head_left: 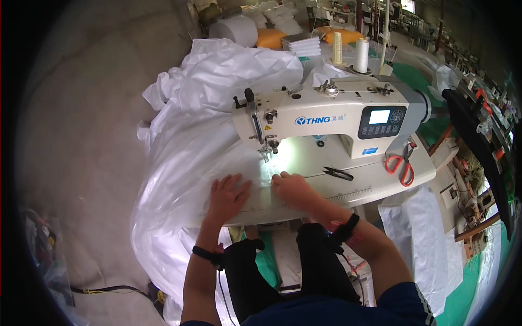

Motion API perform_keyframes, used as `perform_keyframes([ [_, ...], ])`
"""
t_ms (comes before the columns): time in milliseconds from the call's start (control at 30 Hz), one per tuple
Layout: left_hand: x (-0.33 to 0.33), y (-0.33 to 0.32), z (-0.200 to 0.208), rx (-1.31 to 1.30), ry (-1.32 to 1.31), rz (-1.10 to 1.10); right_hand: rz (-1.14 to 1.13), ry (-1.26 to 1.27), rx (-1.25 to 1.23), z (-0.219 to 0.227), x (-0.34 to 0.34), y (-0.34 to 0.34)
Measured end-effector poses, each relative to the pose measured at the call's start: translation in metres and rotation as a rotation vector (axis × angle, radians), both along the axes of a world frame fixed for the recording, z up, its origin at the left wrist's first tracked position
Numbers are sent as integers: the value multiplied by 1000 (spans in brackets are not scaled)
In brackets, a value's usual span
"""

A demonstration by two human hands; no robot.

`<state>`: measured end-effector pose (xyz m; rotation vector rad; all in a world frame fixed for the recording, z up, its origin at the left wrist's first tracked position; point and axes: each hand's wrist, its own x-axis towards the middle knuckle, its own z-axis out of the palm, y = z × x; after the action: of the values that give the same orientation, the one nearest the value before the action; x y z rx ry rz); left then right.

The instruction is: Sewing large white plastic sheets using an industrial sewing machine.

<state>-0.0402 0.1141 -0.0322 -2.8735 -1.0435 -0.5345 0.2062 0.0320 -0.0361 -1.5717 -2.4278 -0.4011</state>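
Note:
A large sheet of shiny white material lies over the left part of the sewing machine's table and hangs down its front. My left hand rests flat on this sheet with its fingers spread. Just in front of the needle area, my right hand has its fingers curled together at the sheet's right edge; what they pinch, if anything, is hidden. The cream sewing machine stands behind both hands, its lamp lighting the presser foot. Black thread snips lie right of my right hand.
Red-handled scissors lie at the table's right end. Behind the machine stand a white thread cone and a yellowish one. White material hangs below the table on the right. A dark cable runs along the floor at left.

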Motion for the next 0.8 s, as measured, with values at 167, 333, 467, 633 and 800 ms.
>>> perform_keyframes([
  [167,0,26,4,-51,92,23,-99,111,55,-3,-14,9],
  [333,8,40,6,-111,45,60,-196,180,61,-8,-20,21],
  [467,15,44,8,-121,74,113,-260,179,49,-11,-19,31],
  [633,25,52,4,-137,23,193,-319,202,81,-14,-23,35],
  [800,39,63,-3,-124,-13,323,-379,413,124,-17,-23,28],
])
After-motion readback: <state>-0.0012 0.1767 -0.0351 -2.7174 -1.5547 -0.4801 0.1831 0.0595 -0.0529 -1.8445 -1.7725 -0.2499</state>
